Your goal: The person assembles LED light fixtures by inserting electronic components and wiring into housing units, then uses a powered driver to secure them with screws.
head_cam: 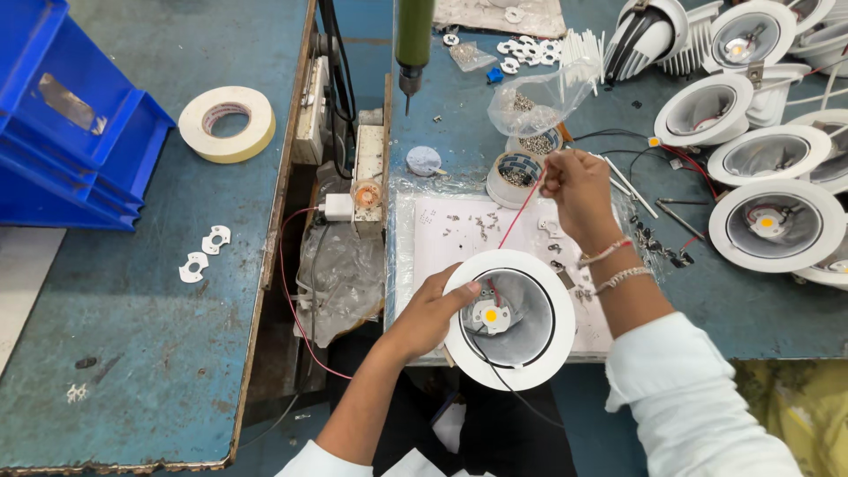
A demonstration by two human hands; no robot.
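On bench, hands (430, 315) steadying downlight (510, 319)

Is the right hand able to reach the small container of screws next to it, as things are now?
Probably yes. The right hand pinches a red wire just beside the container of screws, and nothing stands between them. But its fingers are busy with the wire, so it would likely have to let go first.

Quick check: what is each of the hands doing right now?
Left hand: closed on the white lamp housing rim.
Right hand: pinching the red wire.
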